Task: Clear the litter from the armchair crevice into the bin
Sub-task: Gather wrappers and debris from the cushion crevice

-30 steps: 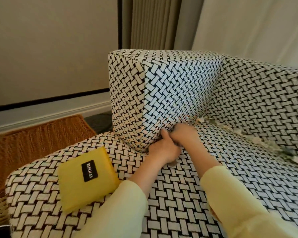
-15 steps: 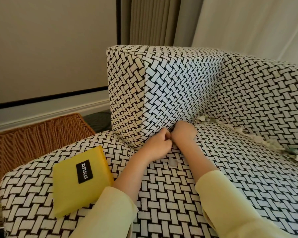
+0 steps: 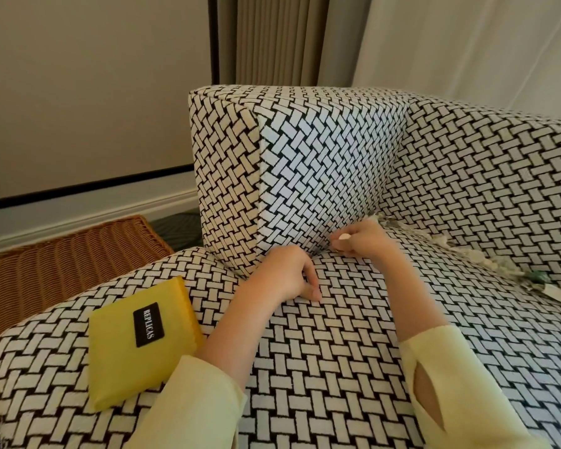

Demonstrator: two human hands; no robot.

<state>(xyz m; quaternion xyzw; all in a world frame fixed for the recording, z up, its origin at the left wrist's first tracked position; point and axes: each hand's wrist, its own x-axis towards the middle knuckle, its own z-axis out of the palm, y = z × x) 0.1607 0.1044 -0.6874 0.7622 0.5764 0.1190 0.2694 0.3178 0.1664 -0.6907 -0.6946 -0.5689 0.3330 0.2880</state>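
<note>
I see my right hand (image 3: pixel 361 243) pinching one pale scrap (image 3: pixel 344 236) at the left end of the armchair (image 3: pixel 337 351) crevice (image 3: pixel 316 252). The other litter (image 3: pixel 486 260), too jumbled to count, lies in one line running right and nearer, starting just beside that hand. My left hand (image 3: pixel 289 277) rests loosely curled and empty on the seat. One wicker basket (image 3: pixel 62 260) sits far left.

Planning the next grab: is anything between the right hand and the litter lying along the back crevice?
Nothing visible. The right hand, pinching a pale scrap, sits at the near end of the row; the litter lies exposed just beyond it, with only bare seat between.
</note>
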